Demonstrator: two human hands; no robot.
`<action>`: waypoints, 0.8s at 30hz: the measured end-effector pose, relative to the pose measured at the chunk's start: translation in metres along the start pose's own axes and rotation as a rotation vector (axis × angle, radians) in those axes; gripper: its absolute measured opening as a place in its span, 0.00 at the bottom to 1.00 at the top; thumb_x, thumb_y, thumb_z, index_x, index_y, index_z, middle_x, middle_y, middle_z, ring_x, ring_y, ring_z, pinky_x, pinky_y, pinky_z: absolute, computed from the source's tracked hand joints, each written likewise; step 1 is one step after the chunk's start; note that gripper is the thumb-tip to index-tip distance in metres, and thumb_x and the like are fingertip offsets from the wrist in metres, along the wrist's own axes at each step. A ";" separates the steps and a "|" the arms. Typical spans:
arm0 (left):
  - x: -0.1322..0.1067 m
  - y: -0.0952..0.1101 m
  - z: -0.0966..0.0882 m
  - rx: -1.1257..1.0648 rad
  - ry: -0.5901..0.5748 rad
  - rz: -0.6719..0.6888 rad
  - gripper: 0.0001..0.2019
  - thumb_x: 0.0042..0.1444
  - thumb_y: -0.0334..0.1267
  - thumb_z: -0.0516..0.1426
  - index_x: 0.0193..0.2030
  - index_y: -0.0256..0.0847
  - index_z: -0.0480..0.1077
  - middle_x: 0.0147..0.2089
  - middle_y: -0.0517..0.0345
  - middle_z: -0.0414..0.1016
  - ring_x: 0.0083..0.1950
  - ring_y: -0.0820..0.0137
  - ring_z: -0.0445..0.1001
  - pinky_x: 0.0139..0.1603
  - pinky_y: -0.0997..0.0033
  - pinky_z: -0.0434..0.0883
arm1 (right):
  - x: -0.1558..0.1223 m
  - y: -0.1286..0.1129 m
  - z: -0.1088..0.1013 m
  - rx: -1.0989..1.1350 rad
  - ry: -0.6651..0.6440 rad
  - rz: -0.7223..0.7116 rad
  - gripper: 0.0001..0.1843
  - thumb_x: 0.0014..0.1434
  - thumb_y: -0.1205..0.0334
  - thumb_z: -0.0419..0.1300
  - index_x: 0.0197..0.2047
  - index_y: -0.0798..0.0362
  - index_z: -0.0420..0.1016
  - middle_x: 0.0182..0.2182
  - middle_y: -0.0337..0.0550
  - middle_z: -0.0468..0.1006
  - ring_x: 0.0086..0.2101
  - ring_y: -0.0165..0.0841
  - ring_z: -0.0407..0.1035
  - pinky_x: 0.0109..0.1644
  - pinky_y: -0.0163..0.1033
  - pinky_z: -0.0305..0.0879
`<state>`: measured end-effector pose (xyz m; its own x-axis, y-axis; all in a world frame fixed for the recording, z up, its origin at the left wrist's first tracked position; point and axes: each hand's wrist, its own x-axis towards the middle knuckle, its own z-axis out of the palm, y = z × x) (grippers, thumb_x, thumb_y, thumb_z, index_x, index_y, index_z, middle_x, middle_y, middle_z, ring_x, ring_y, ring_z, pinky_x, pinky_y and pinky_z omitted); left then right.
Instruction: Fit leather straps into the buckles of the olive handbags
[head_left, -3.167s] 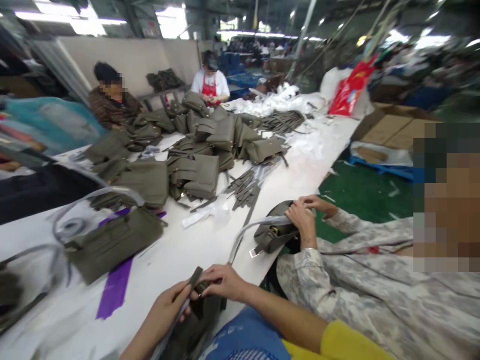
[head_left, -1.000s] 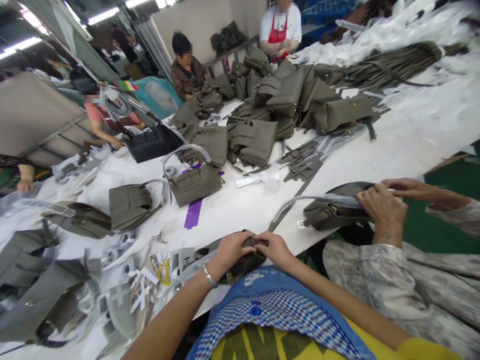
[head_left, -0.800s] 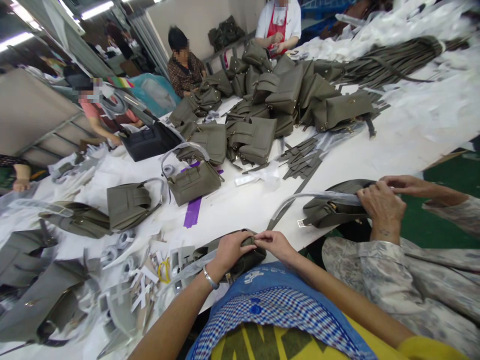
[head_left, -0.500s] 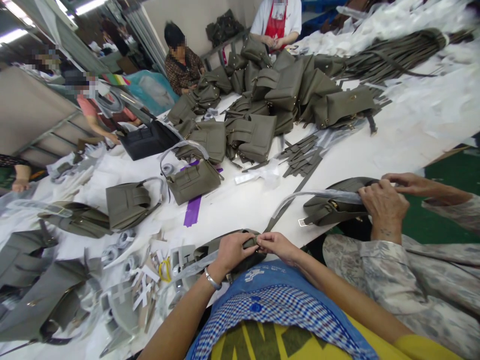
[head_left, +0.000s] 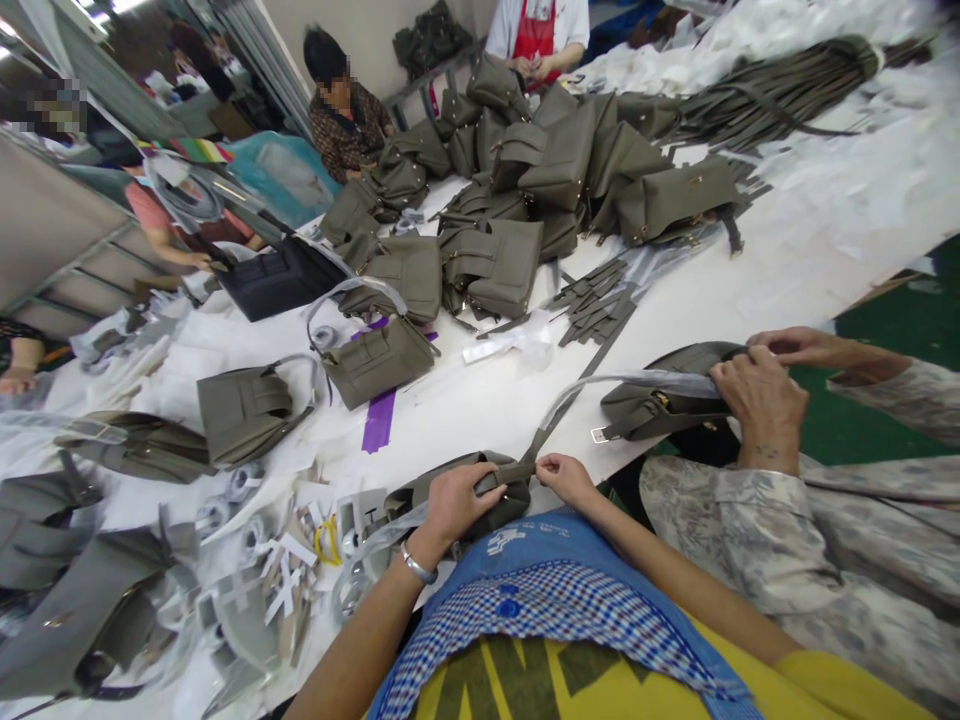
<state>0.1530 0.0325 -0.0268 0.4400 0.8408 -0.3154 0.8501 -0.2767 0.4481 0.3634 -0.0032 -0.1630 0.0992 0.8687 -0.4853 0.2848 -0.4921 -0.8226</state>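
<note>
My left hand (head_left: pixel 459 502), with a silver bracelet at the wrist, is closed on the strap (head_left: pixel 519 470) of an olive-grey handbag (head_left: pixel 499 512). That bag lies at the table edge against my blue apron, partly covered by the hand. Just right of the strap, my right hand (head_left: pixel 568 482) makes a pinch; whatever lies between its fingertips is too small to make out. From there a long strap, partly in clear plastic wrap (head_left: pixel 592 383), runs up and right towards another olive handbag (head_left: pixel 660 395), held by a co-worker's hands (head_left: pixel 761 400).
A heap of olive handbags (head_left: pixel 551 165) covers the far middle of the table, with loose strap pieces (head_left: pixel 596 305) before it. Finished-looking bags (head_left: pixel 379 360) stand left. Yellow-handled scissors (head_left: pixel 327 540) and scraps lie near my left arm. Several co-workers sit around.
My right hand has drawn a little to the right, away from my left hand, and more of the strap shows between them. The whole view has shifted slightly.
</note>
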 end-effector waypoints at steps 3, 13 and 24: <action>0.000 0.001 0.000 -0.007 -0.001 -0.008 0.17 0.56 0.48 0.58 0.51 0.50 0.73 0.49 0.60 0.78 0.49 0.64 0.75 0.48 0.69 0.67 | 0.002 0.006 0.000 -0.064 0.043 0.022 0.08 0.48 0.60 0.58 0.28 0.54 0.75 0.24 0.41 0.79 0.27 0.34 0.73 0.29 0.34 0.62; -0.002 0.002 0.002 0.001 0.010 -0.004 0.16 0.56 0.48 0.58 0.50 0.51 0.73 0.49 0.61 0.79 0.49 0.63 0.75 0.48 0.69 0.68 | 0.011 0.021 0.002 -0.210 0.103 0.026 0.07 0.49 0.59 0.59 0.27 0.53 0.75 0.22 0.41 0.79 0.26 0.34 0.72 0.28 0.34 0.60; -0.007 0.000 0.000 -0.024 0.014 -0.044 0.17 0.56 0.48 0.57 0.52 0.51 0.71 0.52 0.60 0.77 0.52 0.63 0.74 0.52 0.67 0.67 | -0.013 -0.023 -0.009 -0.197 0.109 -0.492 0.17 0.59 0.61 0.58 0.52 0.48 0.71 0.51 0.45 0.74 0.52 0.38 0.66 0.58 0.46 0.60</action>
<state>0.1505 0.0265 -0.0248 0.3979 0.8583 -0.3240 0.8613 -0.2279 0.4541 0.3638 -0.0030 -0.1349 0.0042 0.9999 -0.0152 0.4947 -0.0153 -0.8689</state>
